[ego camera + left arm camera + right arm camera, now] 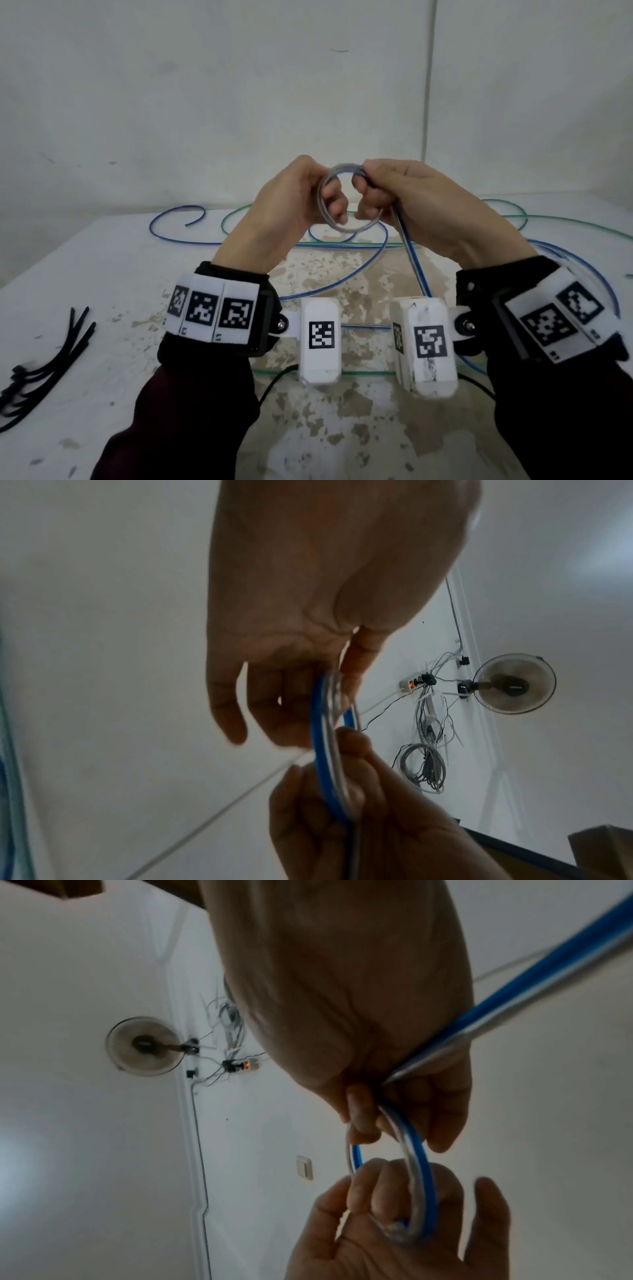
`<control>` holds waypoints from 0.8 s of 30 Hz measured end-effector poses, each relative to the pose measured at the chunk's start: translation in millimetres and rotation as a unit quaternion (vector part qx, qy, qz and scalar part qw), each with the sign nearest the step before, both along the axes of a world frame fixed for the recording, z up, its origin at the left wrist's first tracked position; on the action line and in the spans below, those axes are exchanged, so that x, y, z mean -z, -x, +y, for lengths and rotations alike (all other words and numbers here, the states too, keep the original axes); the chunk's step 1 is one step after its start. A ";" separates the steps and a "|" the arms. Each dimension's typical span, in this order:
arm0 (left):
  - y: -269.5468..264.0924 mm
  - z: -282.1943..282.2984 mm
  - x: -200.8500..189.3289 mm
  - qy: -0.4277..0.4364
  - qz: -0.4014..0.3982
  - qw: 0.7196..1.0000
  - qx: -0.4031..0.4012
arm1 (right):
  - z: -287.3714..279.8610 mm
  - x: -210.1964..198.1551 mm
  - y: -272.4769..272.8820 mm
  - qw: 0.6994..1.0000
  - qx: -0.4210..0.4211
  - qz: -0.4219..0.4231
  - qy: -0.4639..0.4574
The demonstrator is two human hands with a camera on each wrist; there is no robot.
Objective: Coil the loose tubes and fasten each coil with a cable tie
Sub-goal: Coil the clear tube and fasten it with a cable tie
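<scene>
Above the table, both hands hold one small coil (346,228) of clear tube with a blue stripe. My left hand (322,188) grips the coil's left side, fingers curled through the ring. My right hand (370,188) pinches the right side, and the tube's tail (411,253) runs from it down to the table. The left wrist view shows the coil (320,737) edge-on between my left hand (318,685) and right hand (342,791). The right wrist view shows the coil (421,1164), my right hand (400,1115) and the tail (548,974). Several black cable ties (44,363) lie at the left.
Loose blue tube (171,233) and green tube (548,217) sprawl across the back and right of the worn white table (120,274). A thin black cable (274,380) lies near the front. A white wall (308,85) stands close behind the table.
</scene>
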State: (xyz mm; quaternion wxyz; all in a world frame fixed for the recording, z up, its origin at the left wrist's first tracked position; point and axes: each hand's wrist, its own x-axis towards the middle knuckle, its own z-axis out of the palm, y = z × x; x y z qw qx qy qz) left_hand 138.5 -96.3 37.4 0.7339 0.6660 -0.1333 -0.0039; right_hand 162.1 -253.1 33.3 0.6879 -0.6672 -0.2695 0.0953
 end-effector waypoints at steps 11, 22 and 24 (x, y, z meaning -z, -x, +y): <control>2.6 -0.1 -1.5 0.054 -0.005 0.998 0.029 | 5.5 -6.3 8.8 0.999 0.010 0.019 -0.035; 5.6 -7.9 -5.0 0.085 -0.035 0.996 -0.014 | 4.2 -3.0 3.1 0.997 0.020 0.009 -0.071; 5.4 -11.8 -2.3 0.065 -0.055 0.996 -0.023 | 4.8 -1.8 2.1 0.997 0.040 0.002 -0.064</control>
